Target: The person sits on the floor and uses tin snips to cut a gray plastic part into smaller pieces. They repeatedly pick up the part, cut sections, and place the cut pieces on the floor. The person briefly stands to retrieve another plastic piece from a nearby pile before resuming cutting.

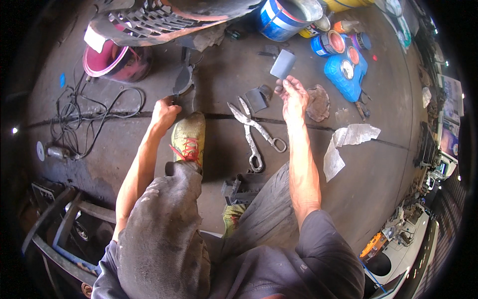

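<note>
My left hand (164, 112) is closed on the near end of a dark, flat piece (183, 77) with a rounded part, just beside my yellow shoe with red laces (188, 132). My right hand (291, 94) pinches a small grey rectangular sheet (283, 63) at its lower edge, held up to the right of centre. Between my hands lie large metal shears (251, 127) with their blades apart and a dark small sheet (256, 99). A crumpled brown rag (317, 102) is just right of my right hand, and torn pale paper (338, 154) lies farther right.
A curved slatted panel (129, 27) spans the top left above a pink bucket (92, 67). Looped cables (79, 124) lie left. Several cans (279, 22) and a blue container (338, 74) stand at upper right. A metal frame (52, 234) is at lower left; white panels (413, 244) at right.
</note>
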Demonstrator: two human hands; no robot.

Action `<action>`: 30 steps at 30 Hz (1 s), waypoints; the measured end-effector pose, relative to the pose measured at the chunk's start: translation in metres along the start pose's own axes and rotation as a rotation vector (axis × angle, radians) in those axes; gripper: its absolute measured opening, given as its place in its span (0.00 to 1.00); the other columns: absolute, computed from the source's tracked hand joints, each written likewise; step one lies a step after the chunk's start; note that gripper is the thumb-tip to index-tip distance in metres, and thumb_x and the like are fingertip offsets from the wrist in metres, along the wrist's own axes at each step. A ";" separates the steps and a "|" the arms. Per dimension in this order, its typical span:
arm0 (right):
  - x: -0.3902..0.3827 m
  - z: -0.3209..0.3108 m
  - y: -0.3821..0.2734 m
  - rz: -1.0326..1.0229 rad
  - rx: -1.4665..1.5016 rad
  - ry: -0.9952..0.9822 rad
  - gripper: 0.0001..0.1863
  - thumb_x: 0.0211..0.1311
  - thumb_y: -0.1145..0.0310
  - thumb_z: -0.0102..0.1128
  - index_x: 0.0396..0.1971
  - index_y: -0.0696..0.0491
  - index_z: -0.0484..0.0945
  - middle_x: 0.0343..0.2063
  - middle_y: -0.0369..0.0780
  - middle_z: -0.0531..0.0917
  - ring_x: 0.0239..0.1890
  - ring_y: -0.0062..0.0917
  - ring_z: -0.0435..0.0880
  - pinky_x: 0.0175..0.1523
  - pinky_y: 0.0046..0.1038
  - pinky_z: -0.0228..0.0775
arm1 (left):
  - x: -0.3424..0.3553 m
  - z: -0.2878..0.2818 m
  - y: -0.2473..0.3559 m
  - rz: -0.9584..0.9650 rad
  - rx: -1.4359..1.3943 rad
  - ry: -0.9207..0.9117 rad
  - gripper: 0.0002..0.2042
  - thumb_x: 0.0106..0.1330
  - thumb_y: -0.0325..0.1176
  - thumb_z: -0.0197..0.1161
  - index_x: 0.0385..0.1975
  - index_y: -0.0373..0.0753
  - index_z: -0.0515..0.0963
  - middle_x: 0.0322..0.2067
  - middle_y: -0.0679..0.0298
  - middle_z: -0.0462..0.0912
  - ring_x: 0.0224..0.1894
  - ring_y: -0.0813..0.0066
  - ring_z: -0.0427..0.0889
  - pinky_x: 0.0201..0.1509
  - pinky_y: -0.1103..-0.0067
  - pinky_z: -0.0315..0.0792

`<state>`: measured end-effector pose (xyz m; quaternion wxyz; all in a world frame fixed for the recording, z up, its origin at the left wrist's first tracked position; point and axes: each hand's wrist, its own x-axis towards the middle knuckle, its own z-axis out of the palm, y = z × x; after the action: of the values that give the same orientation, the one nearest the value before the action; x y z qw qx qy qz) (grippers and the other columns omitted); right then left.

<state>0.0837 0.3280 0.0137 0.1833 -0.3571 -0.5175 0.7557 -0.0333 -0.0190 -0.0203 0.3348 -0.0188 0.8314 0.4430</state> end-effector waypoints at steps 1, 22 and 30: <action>-0.001 0.002 0.000 0.014 -0.010 0.005 0.12 0.62 0.75 0.59 0.44 0.59 0.74 0.32 0.44 0.84 0.28 0.25 0.82 0.36 0.26 0.75 | -0.001 -0.001 0.002 -0.015 -0.016 -0.027 0.25 0.53 0.28 0.61 0.53 0.24 0.73 0.45 0.46 0.82 0.45 0.61 0.81 0.54 0.73 0.71; -0.081 -0.054 0.039 0.447 -1.880 -0.526 0.53 0.48 0.45 0.70 0.66 0.61 0.55 0.47 0.55 0.80 0.50 0.42 0.81 0.56 0.38 0.72 | -0.019 -0.004 0.026 -0.241 -0.571 -0.236 0.35 0.63 0.33 0.61 0.69 0.39 0.54 0.55 0.51 0.73 0.55 0.60 0.73 0.49 0.64 0.76; -0.140 -0.057 0.086 0.183 -2.073 -0.462 0.66 0.36 0.46 0.77 0.67 0.66 0.45 0.41 0.52 0.81 0.43 0.41 0.82 0.50 0.39 0.72 | -0.004 0.003 0.019 -0.170 -0.800 -0.072 0.36 0.55 0.19 0.60 0.63 0.18 0.53 0.45 0.44 0.76 0.41 0.62 0.81 0.42 0.75 0.79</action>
<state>0.2288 0.2403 -0.0277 -0.3702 -0.2244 -0.9014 0.0067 -0.0348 -0.0069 -0.0054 0.3655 -0.2008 0.5767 0.7025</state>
